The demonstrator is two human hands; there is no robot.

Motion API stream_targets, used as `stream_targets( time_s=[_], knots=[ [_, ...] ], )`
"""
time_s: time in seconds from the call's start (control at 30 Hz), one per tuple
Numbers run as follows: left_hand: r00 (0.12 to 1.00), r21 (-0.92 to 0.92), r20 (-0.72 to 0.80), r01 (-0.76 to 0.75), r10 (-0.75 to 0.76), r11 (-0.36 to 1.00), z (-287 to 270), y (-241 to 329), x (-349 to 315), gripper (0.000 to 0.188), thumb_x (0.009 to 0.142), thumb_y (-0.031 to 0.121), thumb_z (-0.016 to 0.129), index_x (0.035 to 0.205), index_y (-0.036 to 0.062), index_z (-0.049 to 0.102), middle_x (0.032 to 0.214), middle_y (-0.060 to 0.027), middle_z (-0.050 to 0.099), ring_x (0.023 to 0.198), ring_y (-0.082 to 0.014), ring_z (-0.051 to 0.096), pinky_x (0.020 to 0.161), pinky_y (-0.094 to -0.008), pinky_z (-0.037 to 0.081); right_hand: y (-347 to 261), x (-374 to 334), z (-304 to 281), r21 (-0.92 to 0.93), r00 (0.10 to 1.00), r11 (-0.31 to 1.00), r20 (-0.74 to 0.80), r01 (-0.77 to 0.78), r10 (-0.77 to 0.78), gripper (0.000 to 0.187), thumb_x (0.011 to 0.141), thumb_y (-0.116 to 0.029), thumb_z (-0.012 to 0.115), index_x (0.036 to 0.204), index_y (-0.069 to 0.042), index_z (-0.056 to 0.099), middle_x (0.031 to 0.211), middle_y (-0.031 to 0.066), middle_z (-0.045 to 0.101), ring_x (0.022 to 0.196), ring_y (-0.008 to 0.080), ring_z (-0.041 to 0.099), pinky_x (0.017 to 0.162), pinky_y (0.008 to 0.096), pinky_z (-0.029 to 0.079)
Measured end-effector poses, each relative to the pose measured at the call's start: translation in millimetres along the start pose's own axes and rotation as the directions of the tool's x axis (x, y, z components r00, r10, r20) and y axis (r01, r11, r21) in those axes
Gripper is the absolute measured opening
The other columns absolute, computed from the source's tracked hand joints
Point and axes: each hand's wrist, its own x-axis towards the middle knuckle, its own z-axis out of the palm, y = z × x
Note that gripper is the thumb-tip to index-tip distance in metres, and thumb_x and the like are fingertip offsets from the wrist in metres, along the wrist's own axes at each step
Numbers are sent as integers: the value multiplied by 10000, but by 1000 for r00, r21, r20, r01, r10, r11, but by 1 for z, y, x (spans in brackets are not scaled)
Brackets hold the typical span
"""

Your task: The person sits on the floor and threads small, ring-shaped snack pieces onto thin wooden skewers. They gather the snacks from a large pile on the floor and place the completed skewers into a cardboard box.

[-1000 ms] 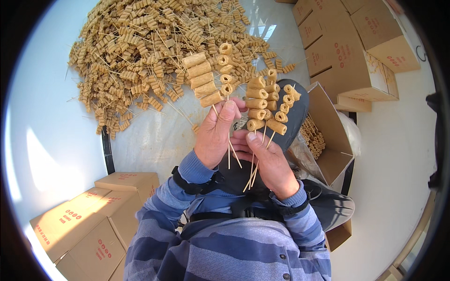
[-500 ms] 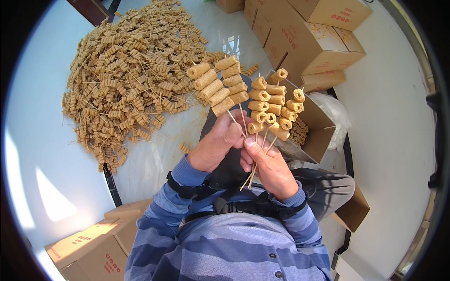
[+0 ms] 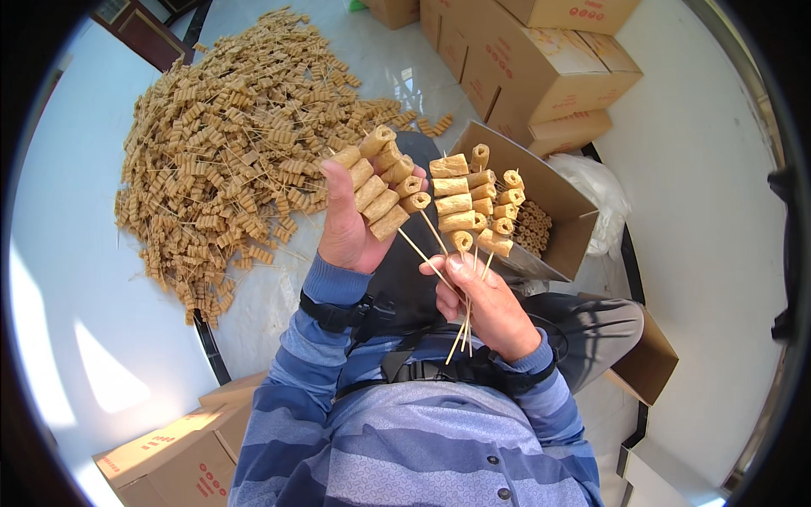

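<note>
My right hand pinches the thin sticks of several skewers threaded with golden-brown hollow rolls, which look like fried bean-curd rolls. Their bare stick ends cross below the fingers, and the rolls fan out above. Two of the skewers lean left, their rolls lying in front of my left hand. That hand is open, thumb stretched up and palm turned toward the rolls; its other fingers are partly hidden behind them. Whether the palm touches every roll I cannot tell.
A large pile of similar skewers covers the floor at the far left. An open carton beside my right knee holds skewers stacked inside. Closed cartons stand at the far right, another carton at the near left. A clear plastic bag lies by the open carton.
My left hand has let go of the sticks and moved up and left, opening behind the rolls of the left two skewers. My right hand keeps its pinch, and the fan has tilted.
</note>
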Motion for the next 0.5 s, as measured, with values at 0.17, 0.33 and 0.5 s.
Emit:
stream_targets(
  time_s=[0.17, 0.33, 0.5],
  knots=[
    [999, 15, 32, 27, -27, 1000, 0, -1, 1, 729, 967, 631, 509, 1365, 23, 461, 1240, -133, 588, 1110, -261, 628, 957, -407, 543, -1, -3, 1, -66, 999, 998, -24, -23, 22, 396, 1073, -366, 499, 1188, 0, 597, 716, -31, 433, 623, 83, 423, 576, 228, 371],
    [1000, 61, -5, -1, 1, 998, -1, -2, 2, 771, 982, 631, 477, 1426, 3, 421, 1317, -158, 568, 1113, -261, 640, 970, -405, 540, -2, -3, 2, -57, 999, 998, -24, -34, 33, 416, 1073, -383, 492, 1198, 1, 592, 688, -21, 458, 580, 86, 463, 535, 224, 390],
    [985, 99, -140, 112, -97, 989, -5, 0, 3, 799, 987, 647, 443, 1453, -1, 401, 1366, -143, 546, 1161, -254, 614, 984, -410, 534, -1, -1, 1, -182, 995, 983, -86, 24, -40, 437, 1081, -389, 460, 1234, 5, 571, 737, 21, 596, 645, 100, 597, 548, 213, 445]
  ],
)
